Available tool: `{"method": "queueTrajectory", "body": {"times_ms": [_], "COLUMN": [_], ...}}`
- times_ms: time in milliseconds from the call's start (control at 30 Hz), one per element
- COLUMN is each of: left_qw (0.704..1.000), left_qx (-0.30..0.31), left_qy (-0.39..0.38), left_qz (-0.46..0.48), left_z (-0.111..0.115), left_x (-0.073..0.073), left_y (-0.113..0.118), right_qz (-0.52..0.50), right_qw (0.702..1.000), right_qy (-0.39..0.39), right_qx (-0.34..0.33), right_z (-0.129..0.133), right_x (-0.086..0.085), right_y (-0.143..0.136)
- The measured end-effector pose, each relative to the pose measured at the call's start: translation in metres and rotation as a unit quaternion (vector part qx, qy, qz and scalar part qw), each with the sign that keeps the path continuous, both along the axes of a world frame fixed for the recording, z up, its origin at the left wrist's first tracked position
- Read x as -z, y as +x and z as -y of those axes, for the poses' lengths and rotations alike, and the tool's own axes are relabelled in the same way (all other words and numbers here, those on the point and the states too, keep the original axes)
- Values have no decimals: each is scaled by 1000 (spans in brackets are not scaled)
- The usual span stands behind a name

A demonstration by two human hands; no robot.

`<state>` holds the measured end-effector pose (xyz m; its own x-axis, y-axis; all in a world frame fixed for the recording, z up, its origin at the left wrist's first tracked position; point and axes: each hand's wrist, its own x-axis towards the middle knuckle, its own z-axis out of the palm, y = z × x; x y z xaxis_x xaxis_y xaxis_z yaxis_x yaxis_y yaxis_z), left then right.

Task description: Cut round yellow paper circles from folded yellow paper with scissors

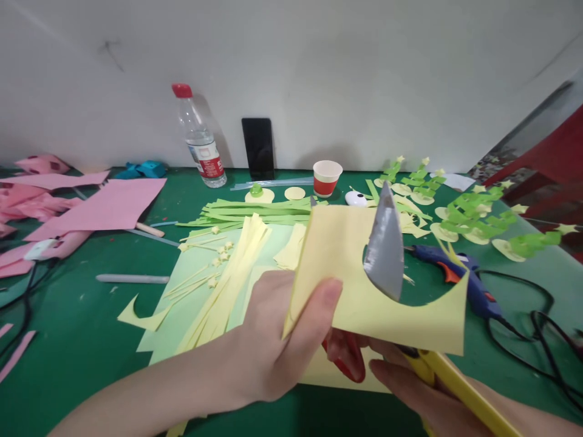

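Observation:
My left hand (282,340) is closed on a pale yellow paper (401,321), thumb on its front face, and holds it up above the table. A curved cut-out opens the paper's upper right edge. Through this opening rises a metal blade of the scissors (386,249); the rest of the blades is mostly behind the sheet. My right hand (423,400), low at the right, is wrapped around the scissors' yellow handle. A red part shows between the hands, partly hidden by fingers. Behind my left hand lie pale yellow strips (228,297) on light green sheets (159,331).
A blue glue gun (483,291) with a black cord lies at the right, below several curly green paper pieces with stars (473,212). A bottle (204,152), phone (259,149) and paper cup (327,179) stand by the wall. Pink paper (104,203) lies left.

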<state>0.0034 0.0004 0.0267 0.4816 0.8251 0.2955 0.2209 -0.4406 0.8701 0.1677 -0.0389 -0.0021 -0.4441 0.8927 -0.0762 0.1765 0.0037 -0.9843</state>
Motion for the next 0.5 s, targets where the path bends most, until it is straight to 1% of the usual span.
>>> {"method": "queueTrajectory", "body": {"times_ms": [100,200,267,400,500], "left_qw": [1000,1000,1000,1000,999], "left_qx": [-18,-8,0,-1,24], "left_qy": [16,19,14,27,28], "left_qz": [-13,-15,-13,-2,18], "left_z": [0,-1,-1,-1,0], "left_x": [2,3,4,5,5], "left_y": [0,1,2,3,2], "right_qz": [-12,-20,-31,-57,-43], "right_qw": [998,996,997,998,999], "right_qy": [-20,-37,-40,-26,-16], "right_qx": [-55,-81,-60,16,16], "right_z": [-4,-5,-3,2,5], "right_x": [-2,-1,4,14,16], "right_y": [1,1,-1,-2,0]}}
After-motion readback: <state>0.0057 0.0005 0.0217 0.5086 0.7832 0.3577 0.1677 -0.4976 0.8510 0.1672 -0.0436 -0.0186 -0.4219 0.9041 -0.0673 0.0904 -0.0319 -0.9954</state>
